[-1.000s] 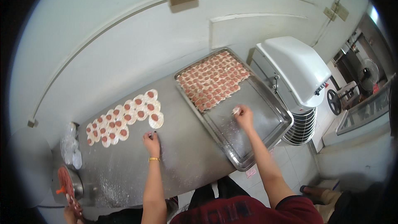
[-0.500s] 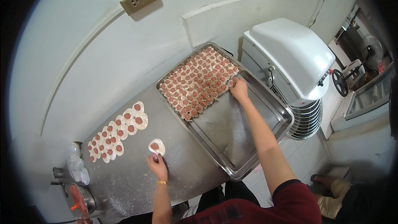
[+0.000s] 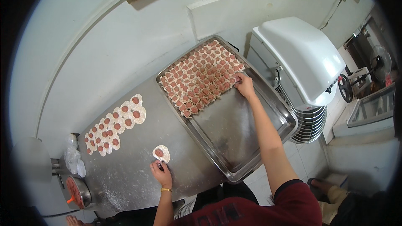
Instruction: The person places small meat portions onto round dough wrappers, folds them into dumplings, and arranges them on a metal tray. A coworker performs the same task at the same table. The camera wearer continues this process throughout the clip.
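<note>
Head view: nearest, the left hand (image 3: 161, 175) rests on the floured steel counter (image 3: 125, 180), its fingers (image 3: 158, 167) loosely spread and touching a single filled dumpling wrapper (image 3: 161, 153) just beyond them. Farther off, the right hand (image 3: 245, 85) reaches over the steel tray (image 3: 247, 142), fingers pinched on a filled wrapper at the edge of the packed rows (image 3: 201, 77).
</note>
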The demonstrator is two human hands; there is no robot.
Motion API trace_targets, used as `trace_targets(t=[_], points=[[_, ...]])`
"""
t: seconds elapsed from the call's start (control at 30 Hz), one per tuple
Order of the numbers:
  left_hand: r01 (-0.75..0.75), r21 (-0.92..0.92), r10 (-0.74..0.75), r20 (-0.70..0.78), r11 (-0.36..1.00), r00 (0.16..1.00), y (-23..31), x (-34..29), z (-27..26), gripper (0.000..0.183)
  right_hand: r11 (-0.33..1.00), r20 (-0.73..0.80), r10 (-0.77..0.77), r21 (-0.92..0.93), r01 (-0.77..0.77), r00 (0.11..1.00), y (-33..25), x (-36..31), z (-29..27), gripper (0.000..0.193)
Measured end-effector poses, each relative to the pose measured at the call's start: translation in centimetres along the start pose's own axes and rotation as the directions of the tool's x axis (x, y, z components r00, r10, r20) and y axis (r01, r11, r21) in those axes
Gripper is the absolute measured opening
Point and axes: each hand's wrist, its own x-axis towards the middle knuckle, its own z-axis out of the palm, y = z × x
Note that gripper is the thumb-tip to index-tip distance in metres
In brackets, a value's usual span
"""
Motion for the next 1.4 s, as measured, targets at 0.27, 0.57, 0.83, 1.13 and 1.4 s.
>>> trace_targets(t=[0.27, 0.57, 0.83, 1.13, 1.4], points=[[-0.057, 0.071, 0.057, 0.008, 0.996, 0.998, 0.8, 0.2, -0.4, 0.015, 0.993, 0.008, 0.030, -0.111, -0.029, 1.000, 0.4, 0.2, -0.7, 0.033], [-0.033, 0.068, 0.031, 0.026, 0.997, 0.999, 0.0, 0.2, -0.3, 0.015, 0.987, -0.094, -0.028, -0.160, 0.012, 0.995, 0.5, 0.4, 1.0, 0.028], [-0.017, -0.005, 0.017, 0.008, 1.000, 1.000, 0.3, 0.2, -0.4, 0.015, 0.984, -0.137, 0.071, -0.152, -0.092, 0.988, 0.8, 0.5, 1.2, 0.029], [-0.024, -0.051, 0.020, -0.082, 0.998, 0.996, 0.1, 0.2, -0.3, 0.018, 0.958, -0.177, 0.199, -0.174, -0.229, 0.964, -1.0, -0.1, 1.5, 0.030], [0.397, -0.518, -0.390, 0.129, 0.758, 0.912, -1.2, 2.4, 0.5, 0.009, 0.998, -0.333, 0.054, 0.007, -0.055, 0.941, -8.2, -9.1, 1.6, 0.024]])
